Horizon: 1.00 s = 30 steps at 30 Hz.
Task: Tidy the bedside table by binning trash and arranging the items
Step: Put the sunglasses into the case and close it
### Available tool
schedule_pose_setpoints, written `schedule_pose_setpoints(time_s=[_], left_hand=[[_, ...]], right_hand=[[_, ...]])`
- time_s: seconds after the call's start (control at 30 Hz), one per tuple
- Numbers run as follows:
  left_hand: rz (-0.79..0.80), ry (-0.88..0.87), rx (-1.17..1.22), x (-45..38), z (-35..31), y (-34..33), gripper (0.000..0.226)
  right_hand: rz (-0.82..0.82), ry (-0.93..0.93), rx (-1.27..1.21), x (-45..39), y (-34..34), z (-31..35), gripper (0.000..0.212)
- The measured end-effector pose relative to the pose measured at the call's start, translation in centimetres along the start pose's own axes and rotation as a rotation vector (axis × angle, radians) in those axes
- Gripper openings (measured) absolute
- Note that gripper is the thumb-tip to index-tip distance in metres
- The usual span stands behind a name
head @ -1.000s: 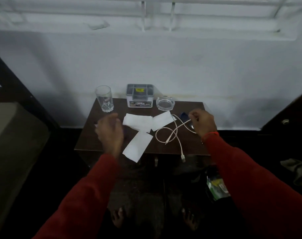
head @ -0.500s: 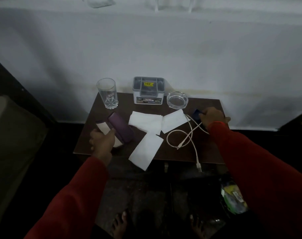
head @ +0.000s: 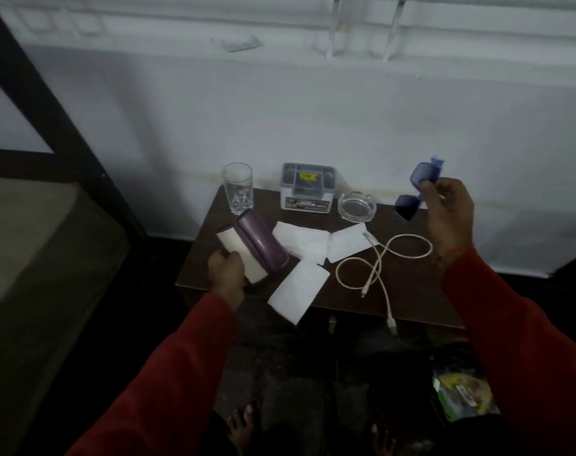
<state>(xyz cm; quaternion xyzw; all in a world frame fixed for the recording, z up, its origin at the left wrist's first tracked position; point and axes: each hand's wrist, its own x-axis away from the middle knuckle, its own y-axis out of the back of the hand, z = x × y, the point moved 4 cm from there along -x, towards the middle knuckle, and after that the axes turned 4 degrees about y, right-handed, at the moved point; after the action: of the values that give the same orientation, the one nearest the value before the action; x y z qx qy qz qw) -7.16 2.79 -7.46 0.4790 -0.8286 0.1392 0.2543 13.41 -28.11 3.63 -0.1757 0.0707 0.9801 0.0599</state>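
table (head: 408,291): dark wood, matt; tumbler (head: 237,188): clear glass; tissues (head: 301,245): white paper; case (head: 262,246): glossy purple

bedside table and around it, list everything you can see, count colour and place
drinking glass: 1, clear, back left of table
organiser box: 1, grey, back centre
ashtray: 1, clear glass, right of box
glasses case: 1, purple with cream lining, open, front left
tissues: 3, white, centre; one overhangs front edge
cable: 1, white, right side; plug hangs off front
sunglasses: 1, blue, held up, right
table: 1, dark brown, against wall
packet: 1, green, floor right
hands: left on the case, right pinching the sunglasses
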Motion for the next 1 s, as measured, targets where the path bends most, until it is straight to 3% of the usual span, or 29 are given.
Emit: schedule_pose_setpoints(time_s=[0.13, 0.2, 0.3, 0.4, 0.5, 0.6, 0.8, 0.9, 1.0], left_hand=[[0.142, -0.059, 0.105, 1.6, -1.2, -1.3, 0.031], [0.253, -0.068, 0.142, 2.5, -1.3, -2.5, 0.032], [0.423, -0.051, 0.172, 4.1, -0.5, -4.6, 0.034], [0.573, -0.024, 0.185, 5.8, 0.6, -6.8, 0.034], [0.694, -0.039, 0.158, 7.3, 1.2, -7.8, 0.033], [0.802, -0.062, 0.161, 8.5, 1.7, -8.3, 0.038], [0.811, -0.098, 0.155, 9.3, 1.6, -8.3, 0.042], [0.813, -0.092, 0.149, 9.6, 1.9, -8.3, 0.041], [0.827, -0.079, 0.162, 9.7, 2.0, -8.2, 0.039]], right_hand=[[-0.026, -0.035, -0.224, 4.5, 0.1, 2.9, 0.014], [0.056, -0.087, -0.300, 6.6, -0.7, 3.4, 0.013], [0.180, -0.138, -0.301, 8.4, -2.5, 3.7, 0.028], [0.195, -0.058, -0.174, 9.5, -4.1, 3.7, 0.036], [0.296, 0.153, 0.136, 10.9, -5.9, 3.7, 0.036], [0.320, 0.312, 0.266, 11.7, -7.1, 3.8, 0.036], [0.392, 0.356, 0.318, 13.0, -8.6, 3.4, 0.023], [0.348, 0.230, 0.248, 12.7, -8.8, 3.2, 0.023], [0.327, -0.056, 0.105, 12.1, -9.0, 2.5, 0.021]])
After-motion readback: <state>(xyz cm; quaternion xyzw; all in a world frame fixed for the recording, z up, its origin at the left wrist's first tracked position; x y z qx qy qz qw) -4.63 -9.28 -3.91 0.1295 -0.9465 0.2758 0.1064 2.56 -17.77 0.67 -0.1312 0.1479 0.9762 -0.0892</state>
